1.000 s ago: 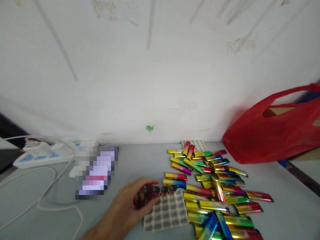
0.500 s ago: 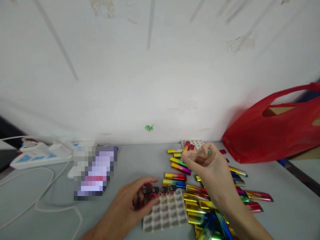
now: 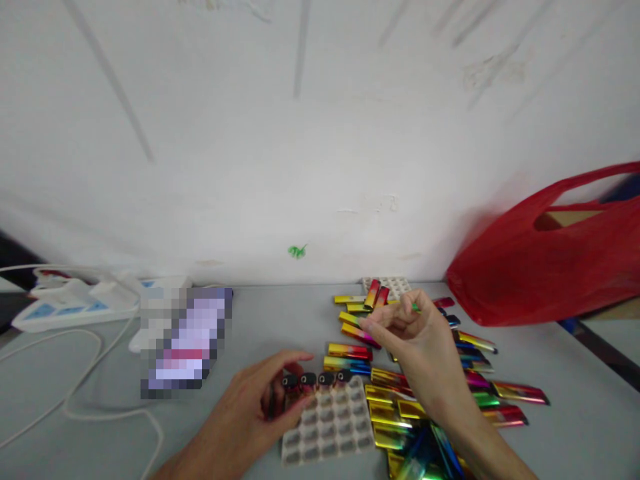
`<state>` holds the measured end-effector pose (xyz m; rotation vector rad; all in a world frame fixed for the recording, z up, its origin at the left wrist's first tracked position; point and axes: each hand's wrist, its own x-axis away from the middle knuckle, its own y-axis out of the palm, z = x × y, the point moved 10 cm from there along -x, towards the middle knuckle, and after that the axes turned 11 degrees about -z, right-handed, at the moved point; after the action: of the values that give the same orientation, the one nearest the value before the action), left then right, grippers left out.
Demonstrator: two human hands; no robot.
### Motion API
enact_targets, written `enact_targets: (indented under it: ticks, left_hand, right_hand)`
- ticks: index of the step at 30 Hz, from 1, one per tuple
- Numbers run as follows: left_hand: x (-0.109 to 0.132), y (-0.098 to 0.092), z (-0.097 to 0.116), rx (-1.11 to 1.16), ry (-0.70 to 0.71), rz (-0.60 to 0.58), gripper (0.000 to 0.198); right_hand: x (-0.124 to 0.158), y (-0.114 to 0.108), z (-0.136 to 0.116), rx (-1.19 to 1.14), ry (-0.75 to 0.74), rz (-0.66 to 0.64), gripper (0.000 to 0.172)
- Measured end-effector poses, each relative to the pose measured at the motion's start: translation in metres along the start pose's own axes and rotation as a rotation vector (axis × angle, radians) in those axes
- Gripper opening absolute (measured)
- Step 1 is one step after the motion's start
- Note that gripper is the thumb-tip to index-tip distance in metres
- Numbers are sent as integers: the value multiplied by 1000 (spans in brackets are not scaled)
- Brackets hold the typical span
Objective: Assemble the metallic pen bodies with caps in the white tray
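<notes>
My left hand (image 3: pixel 265 397) curves around the left end of a pale moulded tray (image 3: pixel 330 457) with rows of pockets. Its index finger is stretched out above and its thumb lies by the tray's edge, with a gap between them. Several small black-topped pieces (image 3: pixel 326 378) stand in the tray's back row, the leftmost partly behind my fingers. My right hand (image 3: pixel 415 340) hovers over shiny two-coloured tubes, thumb and fingers pinched together beside a yellow-green tube (image 3: pixel 349 319). What the pinch holds, if anything, cannot be made out.
Several metallic yellow, red and blue tubes (image 3: pixel 393 415) spread across the right side. A second pale tray (image 3: pixel 395 287) lies against the wall. A red bag (image 3: pixel 540 267) stands at right. To the left are a blurred-out phone (image 3: pixel 193 340), a power strip (image 3: pixel 75 303) and white cables (image 3: pixel 100 417).
My right hand's fingertips are slightly lower, near the yellow-green tube. My left hand keeps its place at the tray. The whole view has shifted a little.
</notes>
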<state>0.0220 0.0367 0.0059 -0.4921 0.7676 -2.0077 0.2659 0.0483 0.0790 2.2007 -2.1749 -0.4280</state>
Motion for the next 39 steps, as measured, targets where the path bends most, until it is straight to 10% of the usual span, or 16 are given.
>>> enact_targets:
  ticks: [7, 17, 29, 39]
  left_hand:
    - [1, -2, 2, -21, 14, 13, 40]
    - [2, 2, -4, -35, 26, 9, 39]
    - [2, 7, -11, 81, -7, -1, 52]
    - [1, 3, -10, 87, 10, 38, 52]
  right_hand:
    - [-4, -8, 9, 194, -11, -29, 46]
    - [-4, 6, 1, 1265, -164, -177, 18]
    - [-3, 4, 27, 1414, -60, -325, 11]
    - [-5, 4, 21, 1458, -137, -204, 17]
